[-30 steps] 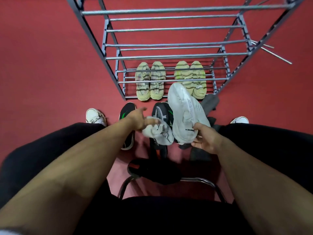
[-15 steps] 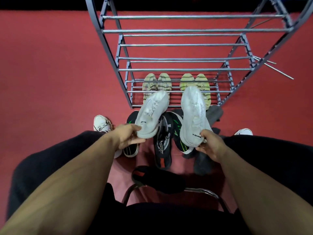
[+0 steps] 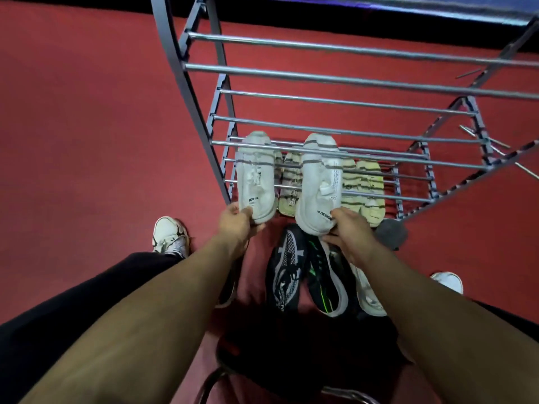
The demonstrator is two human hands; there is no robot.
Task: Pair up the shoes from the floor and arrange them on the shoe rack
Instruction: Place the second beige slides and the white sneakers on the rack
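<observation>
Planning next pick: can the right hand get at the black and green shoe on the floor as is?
Probably not yet: the right hand is shut on a white shoe. The black and green shoe lies uncovered just below it.

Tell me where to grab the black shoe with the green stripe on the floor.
Grip the black shoe with the green stripe at its heel collar, coming from above on the near side. It lies toe toward the shoe rack, opening up, heel nearest the person, wedged between the black-and-grey shoe and a white shoe.
</observation>
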